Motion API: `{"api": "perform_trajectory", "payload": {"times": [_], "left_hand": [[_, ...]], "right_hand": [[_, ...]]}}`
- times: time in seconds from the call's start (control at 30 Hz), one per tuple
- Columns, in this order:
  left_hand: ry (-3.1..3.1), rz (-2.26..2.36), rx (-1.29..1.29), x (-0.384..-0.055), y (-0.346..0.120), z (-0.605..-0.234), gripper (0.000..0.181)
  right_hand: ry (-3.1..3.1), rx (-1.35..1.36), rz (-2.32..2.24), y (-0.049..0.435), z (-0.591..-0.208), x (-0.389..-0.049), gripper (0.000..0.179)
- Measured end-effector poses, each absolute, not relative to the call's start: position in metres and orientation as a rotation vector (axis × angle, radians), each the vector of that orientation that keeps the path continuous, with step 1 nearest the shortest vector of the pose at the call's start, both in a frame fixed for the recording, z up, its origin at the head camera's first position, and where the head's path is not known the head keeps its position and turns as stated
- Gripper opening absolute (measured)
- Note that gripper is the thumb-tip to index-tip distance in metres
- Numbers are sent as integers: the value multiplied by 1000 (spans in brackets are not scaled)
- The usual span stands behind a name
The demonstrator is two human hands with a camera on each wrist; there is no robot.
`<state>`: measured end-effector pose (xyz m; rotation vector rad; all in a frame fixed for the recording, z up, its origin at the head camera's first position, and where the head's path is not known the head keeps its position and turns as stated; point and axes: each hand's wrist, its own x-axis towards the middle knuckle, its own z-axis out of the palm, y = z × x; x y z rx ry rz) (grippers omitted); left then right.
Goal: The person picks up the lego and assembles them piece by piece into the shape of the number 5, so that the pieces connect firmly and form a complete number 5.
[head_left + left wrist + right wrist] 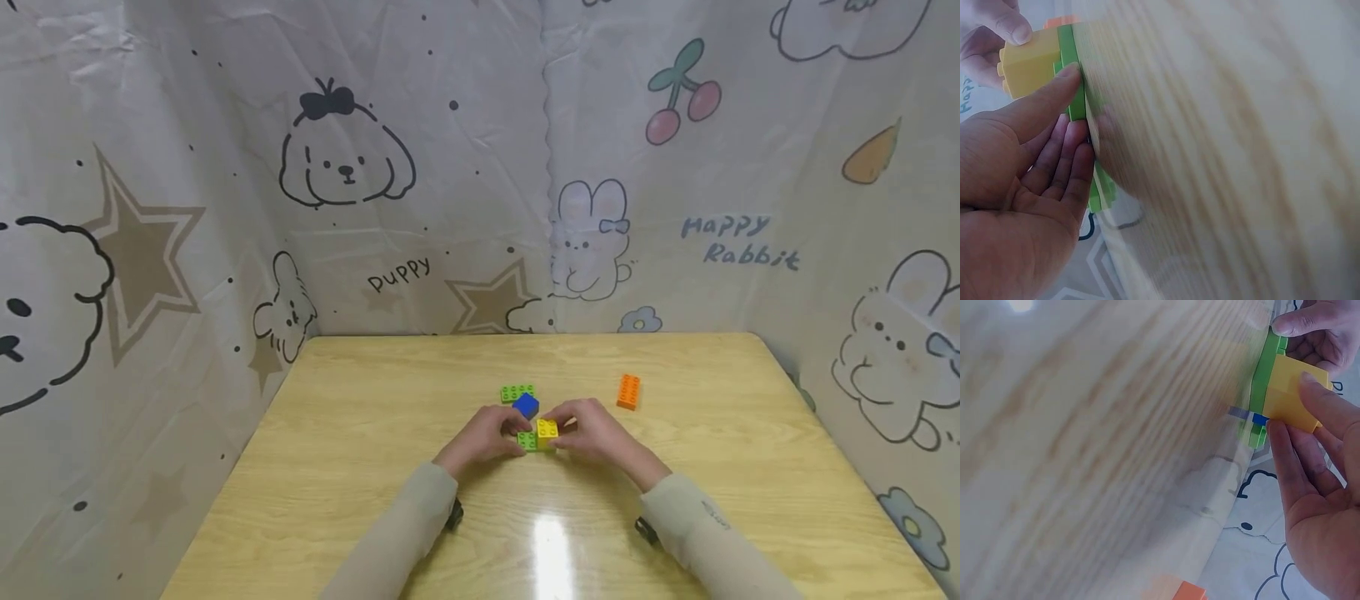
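A thin green building brick (527, 441) lies on the table in front of the person, with a taller yellow brick (547, 430) standing studs-up on its right part. My left hand (489, 435) grips the left end of the green brick; its thumb (1067, 78) lies along the near edge, with the fingers beyond. My right hand (594, 432) pinches the yellow brick between thumb and fingers. In the right wrist view the yellow brick (1294, 390) sits right against the green one (1263, 375). Just behind, a blue brick (527, 406) overlaps a second green brick (517, 390).
Off to the right and farther back lies an orange brick (628, 392). The wooden table (352, 467) ends at a back edge against a printed cloth (480, 167), which also hangs along both sides.
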<state>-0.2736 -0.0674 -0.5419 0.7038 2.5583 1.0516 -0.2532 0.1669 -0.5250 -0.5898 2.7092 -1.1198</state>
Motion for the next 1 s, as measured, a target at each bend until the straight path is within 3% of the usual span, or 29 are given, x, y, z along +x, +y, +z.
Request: {"api": "perform_trajectory", "payload": {"times": [1.0], "left_hand": [[2593, 1014, 660, -275, -68, -542, 29]], "right_hand": [[2673, -616, -1150, 171, -526, -253, 31]]}}
